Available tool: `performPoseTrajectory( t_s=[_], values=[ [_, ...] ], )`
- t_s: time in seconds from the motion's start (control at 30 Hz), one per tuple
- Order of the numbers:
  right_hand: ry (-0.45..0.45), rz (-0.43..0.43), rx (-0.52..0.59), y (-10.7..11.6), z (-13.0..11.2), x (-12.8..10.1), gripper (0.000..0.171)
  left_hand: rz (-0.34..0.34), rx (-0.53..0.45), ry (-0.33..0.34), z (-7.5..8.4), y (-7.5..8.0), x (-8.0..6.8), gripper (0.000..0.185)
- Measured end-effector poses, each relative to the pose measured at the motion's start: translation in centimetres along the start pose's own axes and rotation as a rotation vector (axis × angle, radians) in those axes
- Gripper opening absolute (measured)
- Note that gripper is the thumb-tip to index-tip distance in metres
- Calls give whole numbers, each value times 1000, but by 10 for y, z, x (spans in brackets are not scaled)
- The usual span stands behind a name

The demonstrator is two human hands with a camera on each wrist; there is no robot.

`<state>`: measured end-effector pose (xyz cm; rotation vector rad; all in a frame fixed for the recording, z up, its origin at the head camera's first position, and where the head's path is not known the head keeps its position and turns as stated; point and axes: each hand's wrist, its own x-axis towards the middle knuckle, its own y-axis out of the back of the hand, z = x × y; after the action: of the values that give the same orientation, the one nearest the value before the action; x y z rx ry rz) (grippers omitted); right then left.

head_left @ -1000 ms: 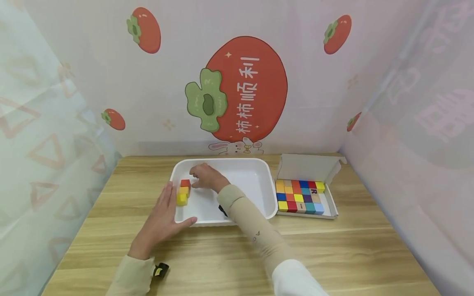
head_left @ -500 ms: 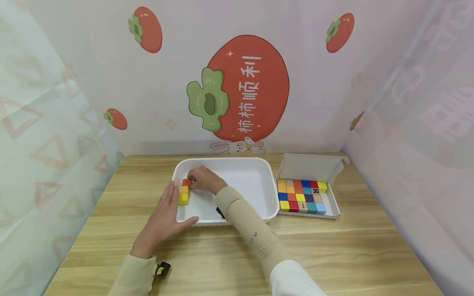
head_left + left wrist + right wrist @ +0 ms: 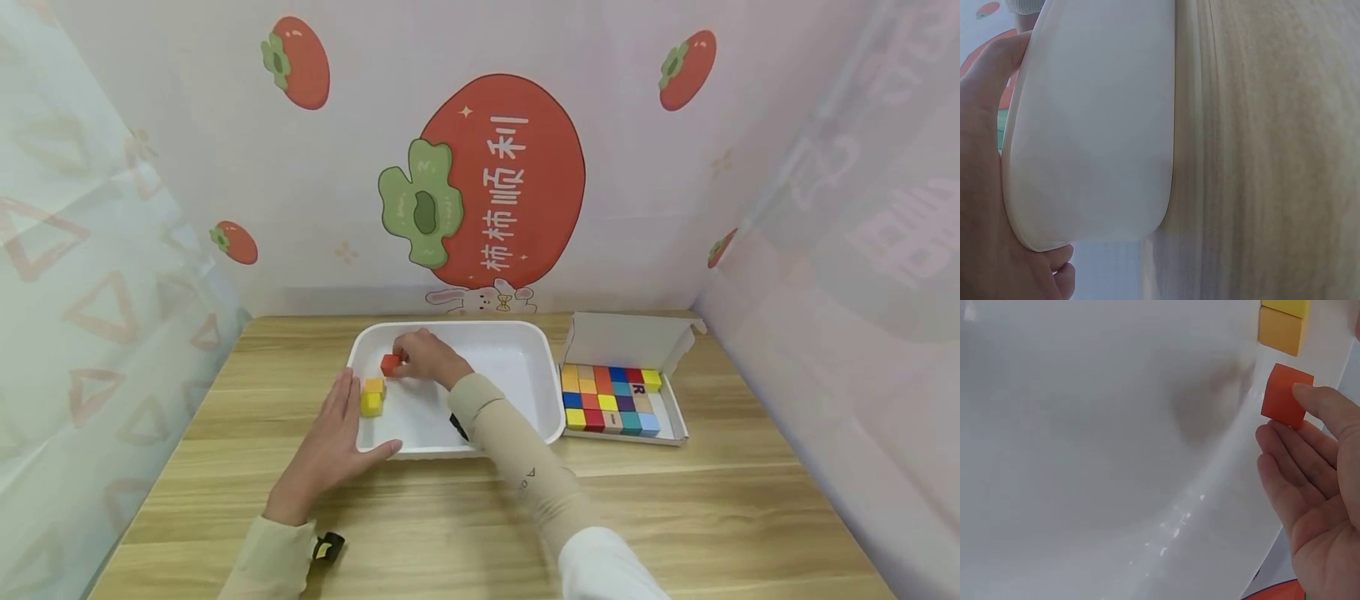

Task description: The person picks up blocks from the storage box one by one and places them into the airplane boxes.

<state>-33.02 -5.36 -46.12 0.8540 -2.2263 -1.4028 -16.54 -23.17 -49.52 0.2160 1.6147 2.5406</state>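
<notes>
Between the thumb and fingers of my right hand [image 3: 429,357] is a red-orange cube block [image 3: 1286,395], pinched at its side inside the white tray [image 3: 517,332]. In the head view the red-orange block [image 3: 390,365] sits apart from an orange-yellow block [image 3: 374,387] and a yellow block [image 3: 371,405], which touch each other along the tray's left side. My left hand [image 3: 330,450] rests on the tray's front left corner, fingers straight along the left wall and thumb spread along the front rim. The left wrist view shows that hand [image 3: 985,150] against the rim.
Right beside the tray stands an open cardboard box [image 3: 678,425] holding rows of coloured cube blocks [image 3: 607,402], its lid [image 3: 622,340] raised at the back. Wooden table [image 3: 675,517] extends in front. Fabric walls with persimmon prints stand behind and on both sides.
My right hand has taken hold of the red-orange block at the end of the row and shifted it right and slightly back, away from the other blocks. The left hand has stayed at the corner.
</notes>
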Motion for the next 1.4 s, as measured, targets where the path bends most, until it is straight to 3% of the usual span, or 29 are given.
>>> performPoseTrajectory(
  t_s=[0.77, 1.17, 1.4],
  values=[
    [52, 54, 1, 53, -6, -49, 22, 3, -10, -5, 1, 1, -1, 131],
    [-48, 125, 61, 65, -5, -85, 29, 2, -13, 5, 0, 1, -2, 131],
    [-123, 216, 106, 68, 3, -113, 30, 4, -9, 2, 0, 1, -1, 131]
  ],
)
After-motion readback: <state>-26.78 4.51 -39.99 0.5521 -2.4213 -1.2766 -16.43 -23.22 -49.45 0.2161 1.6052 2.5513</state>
